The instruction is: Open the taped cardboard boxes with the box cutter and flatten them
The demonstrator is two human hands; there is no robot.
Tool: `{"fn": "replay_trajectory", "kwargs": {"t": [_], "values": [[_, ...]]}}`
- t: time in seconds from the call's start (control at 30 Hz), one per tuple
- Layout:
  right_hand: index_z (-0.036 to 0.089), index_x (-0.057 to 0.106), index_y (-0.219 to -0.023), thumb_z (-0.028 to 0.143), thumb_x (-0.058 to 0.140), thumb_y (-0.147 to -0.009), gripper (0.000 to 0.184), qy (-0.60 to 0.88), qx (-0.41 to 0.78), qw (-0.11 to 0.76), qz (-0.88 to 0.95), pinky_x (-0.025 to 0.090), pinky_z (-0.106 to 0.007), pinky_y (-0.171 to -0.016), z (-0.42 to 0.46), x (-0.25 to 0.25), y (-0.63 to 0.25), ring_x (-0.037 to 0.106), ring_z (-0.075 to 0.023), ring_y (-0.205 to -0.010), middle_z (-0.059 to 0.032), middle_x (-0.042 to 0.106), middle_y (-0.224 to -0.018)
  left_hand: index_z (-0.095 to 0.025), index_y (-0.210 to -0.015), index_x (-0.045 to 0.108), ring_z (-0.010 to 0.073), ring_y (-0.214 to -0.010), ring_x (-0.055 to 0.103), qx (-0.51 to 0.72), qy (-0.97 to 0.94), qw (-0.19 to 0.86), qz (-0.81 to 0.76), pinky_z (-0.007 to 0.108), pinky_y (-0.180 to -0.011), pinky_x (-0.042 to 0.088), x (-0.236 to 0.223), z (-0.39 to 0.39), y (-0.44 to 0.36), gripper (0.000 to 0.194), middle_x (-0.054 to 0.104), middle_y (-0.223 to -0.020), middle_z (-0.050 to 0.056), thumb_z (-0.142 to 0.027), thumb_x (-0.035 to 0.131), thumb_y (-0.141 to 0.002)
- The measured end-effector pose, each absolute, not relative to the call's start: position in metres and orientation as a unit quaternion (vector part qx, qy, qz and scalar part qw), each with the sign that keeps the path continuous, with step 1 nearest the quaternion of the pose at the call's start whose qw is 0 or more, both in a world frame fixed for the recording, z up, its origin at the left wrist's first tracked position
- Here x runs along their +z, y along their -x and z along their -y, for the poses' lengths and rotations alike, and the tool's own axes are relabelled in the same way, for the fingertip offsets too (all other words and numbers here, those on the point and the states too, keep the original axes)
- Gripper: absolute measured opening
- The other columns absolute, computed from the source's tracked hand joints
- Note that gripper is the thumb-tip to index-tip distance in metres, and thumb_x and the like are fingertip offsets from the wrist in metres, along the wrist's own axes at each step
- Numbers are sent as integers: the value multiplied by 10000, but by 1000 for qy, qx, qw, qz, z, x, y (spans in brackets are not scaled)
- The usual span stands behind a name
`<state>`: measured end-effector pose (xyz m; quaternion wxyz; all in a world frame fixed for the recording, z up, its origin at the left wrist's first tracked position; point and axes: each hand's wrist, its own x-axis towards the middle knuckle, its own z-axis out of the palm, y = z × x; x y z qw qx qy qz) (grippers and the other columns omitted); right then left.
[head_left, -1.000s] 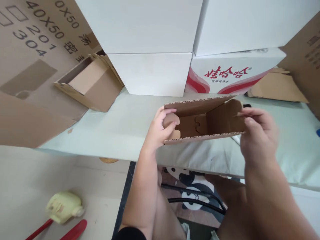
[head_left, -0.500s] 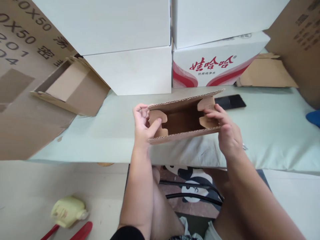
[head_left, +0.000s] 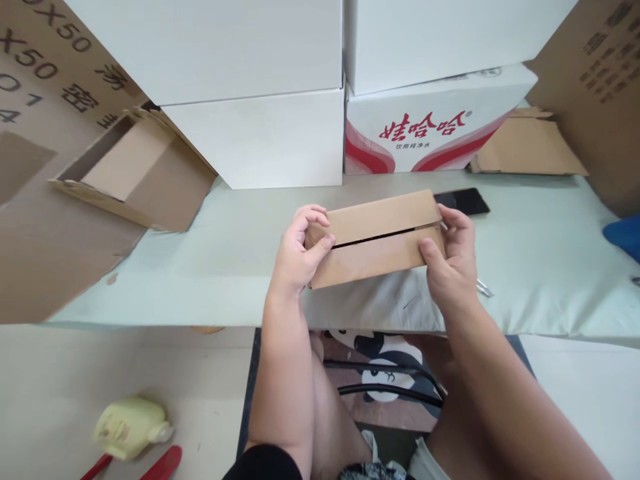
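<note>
Brown cardboard forms a small oblong box, held over the near middle of a table covered in pale green cloth. Its two top flaps nearly meet along a narrow dark gap. The left hand clasps its left end; the right hand has a firm grip on its right end, thumb on the near flap. Beyond the right hand lies a flat black rectangular phone.

Two hands, one left hand, one right hand; one small carton between them. Around it: three plain white boxes from 10 to 1 o'clock, one red-lettered box at 1, one phone at 2, one yellow bottle at 8.
</note>
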<state>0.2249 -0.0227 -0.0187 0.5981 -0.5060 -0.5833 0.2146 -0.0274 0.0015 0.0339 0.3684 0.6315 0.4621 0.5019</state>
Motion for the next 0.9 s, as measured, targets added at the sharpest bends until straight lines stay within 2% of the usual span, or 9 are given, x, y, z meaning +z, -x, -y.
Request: {"fn": "replay_trajectory", "kwargs": {"t": [0.07,0.13,0.2,0.3,0.47,0.53,0.7,0.8,0.9], "values": [[276,459,-1316,506,437,-975,412,545,213,600,546,529,-467,-997,23,-19,-238,616,-262,-1263,-141,554,-1418,-243,-895,582,263,-1218,589,493,-640,365,-462,426,-1088,450,34,-2,29,192,620,-1251,78,-365,709,-818],[249,502,-1243,464,334,-989,373,644,181,547,504,529,-455,-953,24,-18,-258,644,-253,-1188,-125,633,-1276,-239,-900,580,267,-1216,592,495,-642,359,-463,427,-1073,459,32,-3,30,173,622,-1264,83,-337,700,-822],[218,551,-1173,400,409,-922,341,753,131,405,502,502,-474,-963,26,-17,-280,645,-268,-1115,-116,673,-1151,-234,-894,575,269,-1208,597,504,-640,353,-460,422,-1058,467,29,-5,30,179,627,-1260,89,-330,705,-817],[195,642,-1012,345,591,-749,307,795,135,261,531,458,-531,-983,31,-19,-303,623,-341,-1058,-140,692,-1035,-228,-880,567,265,-1203,597,519,-629,356,-456,410,-1056,463,24,-8,29,203,634,-1243,87,-334,719,-795],[219,640,-823,385,609,-757,181,810,165,172,536,470,-513,-841,35,-20,-308,626,-344,-888,-134,673,-892,-221,-880,567,257,-1196,596,536,-608,372,-453,404,-1067,441,23,-10,23,195,626,-1227,81,-291,713,-771],[229,616,-813,406,621,-772,182,807,158,267,503,472,-488,-790,35,-10,-305,613,-303,-797,-100,649,-817,-221,-878,563,258,-1195,594,533,-609,373,-454,405,-1058,446,24,-9,20,192,623,-1227,81,-288,710,-775],[283,497,-833,451,587,-833,190,627,187,664,362,435,-349,-573,43,42,-292,548,-185,-649,-14,594,-805,-223,-875,564,266,-1215,582,512,-629,383,-441,419,-1062,446,27,-7,8,171,612,-1227,86,-293,699,-796],[288,520,-764,410,777,-732,286,500,261,752,342,385,-326,-529,52,68,-284,474,-152,-599,11,530,-729,-226,-882,577,263,-1226,574,492,-647,387,-435,427,-1087,432,29,-5,0,146,607,-1231,85,-294,687,-813],[285,522,-719,426,813,-714,324,467,343,757,302,252,-300,-447,55,73,-287,303,-128,-510,40,352,-595,-228,-884,586,258,-1223,575,482,-656,393,-427,435,-1114,411,30,-3,-6,137,607,-1229,82,-295,685,-815]]}}
